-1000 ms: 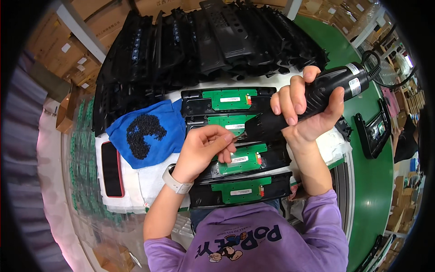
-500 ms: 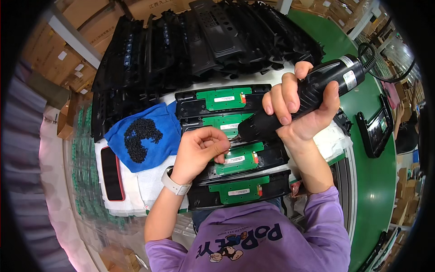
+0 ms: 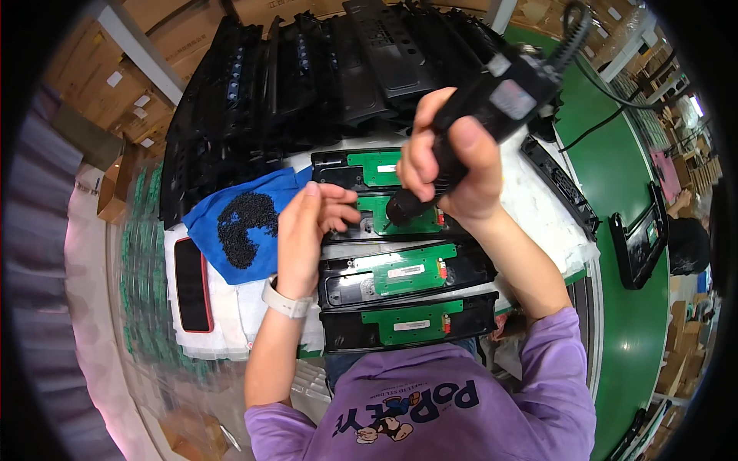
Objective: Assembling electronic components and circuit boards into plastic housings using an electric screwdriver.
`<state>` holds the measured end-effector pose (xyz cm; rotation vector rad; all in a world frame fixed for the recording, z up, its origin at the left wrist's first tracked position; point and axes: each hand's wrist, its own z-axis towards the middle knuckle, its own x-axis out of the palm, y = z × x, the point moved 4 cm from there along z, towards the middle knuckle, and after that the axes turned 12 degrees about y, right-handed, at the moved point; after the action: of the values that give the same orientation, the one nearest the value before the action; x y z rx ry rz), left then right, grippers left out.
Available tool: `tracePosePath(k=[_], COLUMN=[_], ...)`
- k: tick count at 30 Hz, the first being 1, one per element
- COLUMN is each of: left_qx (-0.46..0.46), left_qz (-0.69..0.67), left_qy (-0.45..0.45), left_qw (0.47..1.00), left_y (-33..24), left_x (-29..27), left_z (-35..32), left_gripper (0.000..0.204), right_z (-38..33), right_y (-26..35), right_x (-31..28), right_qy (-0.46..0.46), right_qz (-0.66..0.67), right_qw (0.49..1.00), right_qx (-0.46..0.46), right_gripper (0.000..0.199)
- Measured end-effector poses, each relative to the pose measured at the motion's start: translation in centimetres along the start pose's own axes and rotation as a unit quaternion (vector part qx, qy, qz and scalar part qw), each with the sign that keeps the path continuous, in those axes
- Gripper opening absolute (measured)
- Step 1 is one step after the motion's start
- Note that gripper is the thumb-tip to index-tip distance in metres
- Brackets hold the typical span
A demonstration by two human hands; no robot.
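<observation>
My right hand (image 3: 461,165) is wrapped round a black electric screwdriver (image 3: 492,100), tilted with its nose low over a green circuit board (image 3: 419,220). The bit's contact with the board is too blurred to tell. That board sits in a long black plastic panel (image 3: 338,230), second from the far end of a row of several. My left hand (image 3: 311,223) is just left of the screwdriver's nose, fingers apart and slightly bent over the panel's left end, with nothing visible in them. Nearer me lie two similar panels, the closer one with its own green board (image 3: 411,326).
A blue cloth (image 3: 207,219) bears a heap of small black screws (image 3: 244,234) on the left, beside a red-edged phone (image 3: 192,284). Many black plastic housings (image 3: 384,65) are stacked behind. The screwdriver's coiled cord (image 3: 573,38) runs off right, over a green surface (image 3: 630,330).
My right hand has carried the screwdriver from the third panel to the second, farther from me. My left hand has moved left and away from the bit, its pinched fingers now apart.
</observation>
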<state>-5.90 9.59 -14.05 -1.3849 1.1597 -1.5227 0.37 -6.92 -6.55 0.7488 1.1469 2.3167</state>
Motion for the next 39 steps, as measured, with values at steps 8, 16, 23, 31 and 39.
tracePosePath(k=[8,16,23,31,39], left_qx=[0.039,-0.025,-0.082,-0.010,-0.021], left_qz=[-0.019,-0.017,0.088,-0.022,0.076], left_qy=[-0.018,0.023,0.118,0.051,0.057], left_qw=[0.999,0.999,0.986,0.998,0.995], left_y=[-0.6,0.5,0.0,0.6,0.4], left_x=[-0.7,-0.8,-2.0,-0.9,-0.9], left_z=[0.0,0.3,0.4,0.8,0.6], left_gripper=[0.019,0.017,0.016,0.011,0.009], right_z=[0.7,0.7,0.8,0.8,0.3], right_y=[-1.6,-1.8,-1.6,-1.6,-1.8], right_x=[1.2,2.3,2.3,2.8,2.5], right_qy=[0.040,0.059,0.056,0.091,0.156], right_qz=[-0.063,-0.059,-0.031,-0.058,-0.127], right_qw=[0.996,0.994,0.995,0.992,0.979], right_qx=[0.057,0.066,0.076,0.066,0.037], right_gripper=[0.037,0.034,0.031,0.022,0.031])
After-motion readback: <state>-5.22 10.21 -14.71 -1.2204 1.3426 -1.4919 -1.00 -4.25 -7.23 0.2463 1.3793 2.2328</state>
